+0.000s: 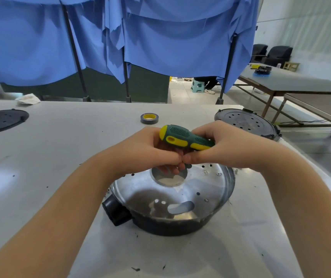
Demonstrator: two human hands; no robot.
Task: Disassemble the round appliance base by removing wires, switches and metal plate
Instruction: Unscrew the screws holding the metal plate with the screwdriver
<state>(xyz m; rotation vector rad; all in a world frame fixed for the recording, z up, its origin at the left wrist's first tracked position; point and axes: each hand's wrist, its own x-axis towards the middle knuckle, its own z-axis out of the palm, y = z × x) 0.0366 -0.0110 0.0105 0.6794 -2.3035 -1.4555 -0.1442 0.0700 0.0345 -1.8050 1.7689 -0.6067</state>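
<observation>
White table (60,149): both hands' fingers grip screwdriver (184,137) above appliance base (172,199).

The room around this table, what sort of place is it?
Probably a workshop for taking appliances apart. A round appliance base sits on a plain white worktable, both hands grip a screwdriver, and blue cloth screens hang behind, with another bench beyond.
</observation>
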